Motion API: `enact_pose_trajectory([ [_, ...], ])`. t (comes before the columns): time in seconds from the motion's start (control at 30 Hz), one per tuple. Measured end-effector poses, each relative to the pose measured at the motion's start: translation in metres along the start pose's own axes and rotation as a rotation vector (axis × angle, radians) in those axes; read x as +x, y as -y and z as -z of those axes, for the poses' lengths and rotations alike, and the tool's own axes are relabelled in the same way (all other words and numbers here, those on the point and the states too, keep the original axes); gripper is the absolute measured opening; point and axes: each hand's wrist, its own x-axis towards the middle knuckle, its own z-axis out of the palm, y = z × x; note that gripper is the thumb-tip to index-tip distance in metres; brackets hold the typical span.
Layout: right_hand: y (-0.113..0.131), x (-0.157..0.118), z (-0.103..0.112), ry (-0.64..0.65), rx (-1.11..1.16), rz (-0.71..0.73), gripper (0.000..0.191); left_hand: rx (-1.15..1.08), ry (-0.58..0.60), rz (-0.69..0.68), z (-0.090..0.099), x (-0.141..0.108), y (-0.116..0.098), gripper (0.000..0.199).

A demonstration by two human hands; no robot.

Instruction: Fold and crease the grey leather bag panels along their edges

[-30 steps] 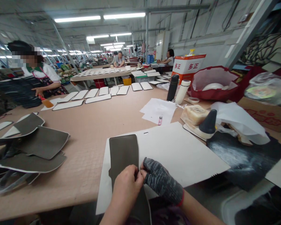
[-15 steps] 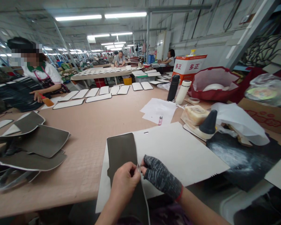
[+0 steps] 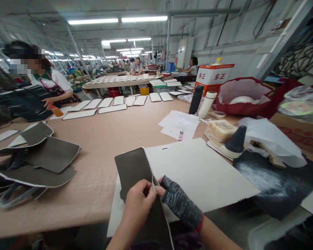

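A long dark grey-brown panel with a pale edge point(image 3: 132, 163) lies over a white board point(image 3: 187, 173) and runs down past the table's front edge. My bare left hand point(image 3: 140, 198) pinches the panel's right edge at about mid-length. Close beside it, my right hand point(image 3: 178, 198), in a grey fingerless glove with a red cuff, grips the same edge between thumb and fingers. Between the two hands the edge is lifted and slightly folded. The tips of some fingers are hidden.
More dark panels point(image 3: 54, 156) are piled at the left. Pale pieces point(image 3: 112, 109) lie in a row farther back, near a co-worker point(image 3: 52, 85). Pink-handled snips point(image 3: 181, 135) rest on white paper point(image 3: 172, 121). At right stand two bottles point(image 3: 206, 104), a dark cone point(image 3: 236, 140) and a red bag point(image 3: 243, 93).
The panel's far end has swung a little to the left, so it lies more slanted. Both hands still grip its edge. The view has shifted slightly.
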Motion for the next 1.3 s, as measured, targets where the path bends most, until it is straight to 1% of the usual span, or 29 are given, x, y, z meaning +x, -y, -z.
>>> enact_pose_trajectory([
  [0.07, -0.005, 0.001, 0.004, -0.037, -0.176, 0.011, 0.021, -0.027, -0.010, -0.001, 0.002, -0.001, 0.003, 0.022],
  [0.13, -0.012, 0.005, 0.014, -0.126, -0.351, 0.039, 0.020, -0.061, -0.047, 0.012, 0.007, 0.000, 0.006, 0.022],
  [0.17, -0.016, 0.009, 0.021, -0.170, -0.403, 0.051, 0.018, -0.076, -0.068, 0.024, 0.010, 0.000, 0.007, 0.023],
  [0.27, -0.030, 0.023, 0.042, -0.240, -0.428, 0.062, 0.012, -0.088, -0.094, 0.056, 0.024, 0.001, 0.006, 0.022],
  [0.37, -0.036, 0.035, 0.052, -0.203, -0.380, 0.037, 0.010, -0.110, -0.091, 0.051, 0.031, 0.001, -0.001, 0.021],
  [0.47, -0.032, 0.035, 0.043, -0.112, -0.276, 0.011, 0.015, -0.190, -0.095, 0.041, 0.028, 0.002, -0.007, 0.023],
  [0.53, -0.025, 0.028, 0.032, -0.054, -0.105, -0.008, 0.021, -0.231, -0.101, 0.043, 0.023, 0.005, -0.007, 0.024],
  [0.57, -0.020, 0.022, 0.027, -0.059, -0.018, -0.002, 0.026, -0.242, -0.110, 0.045, 0.020, 0.006, -0.006, 0.024],
  [0.63, -0.009, 0.008, 0.017, -0.148, 0.069, 0.083, 0.036, -0.256, -0.135, 0.053, 0.017, 0.010, -0.003, 0.024],
  [0.67, -0.004, 0.001, 0.013, -0.215, 0.042, 0.163, 0.038, -0.265, -0.147, 0.059, 0.015, 0.011, -0.001, 0.023],
  [0.73, 0.006, -0.011, 0.007, -0.315, -0.122, 0.339, 0.029, -0.298, -0.154, 0.070, 0.014, 0.013, 0.001, 0.023],
  [0.8, 0.012, -0.018, 0.003, -0.324, -0.290, 0.450, 0.019, -0.322, -0.145, 0.072, 0.014, 0.013, 0.001, 0.023],
  [0.83, 0.013, -0.020, 0.002, -0.304, -0.356, 0.463, 0.018, -0.323, -0.143, 0.069, 0.015, 0.014, 0.001, 0.023],
  [0.9, 0.010, -0.019, 0.002, -0.236, -0.437, 0.418, 0.022, -0.313, -0.149, 0.058, 0.018, 0.013, 0.000, 0.023],
  [0.97, 0.004, -0.014, 0.006, -0.182, -0.469, 0.317, 0.028, -0.308, -0.160, 0.057, 0.022, 0.012, 0.000, 0.023],
  [1.07, -0.002, -0.007, 0.019, -0.119, -0.455, 0.186, 0.033, -0.333, -0.159, 0.064, 0.028, 0.010, 0.001, 0.025],
  [1.17, 0.002, -0.006, 0.026, -0.026, -0.392, 0.131, 0.033, -0.342, -0.157, 0.071, 0.028, 0.010, 0.002, 0.025],
  [1.23, 0.003, -0.009, 0.023, -0.011, -0.396, 0.068, 0.031, -0.345, -0.161, 0.074, 0.024, 0.011, 0.002, 0.024],
  [1.3, -0.004, -0.011, 0.014, -0.059, -0.459, 0.063, 0.035, -0.355, -0.160, 0.070, 0.019, 0.012, 0.002, 0.024],
])
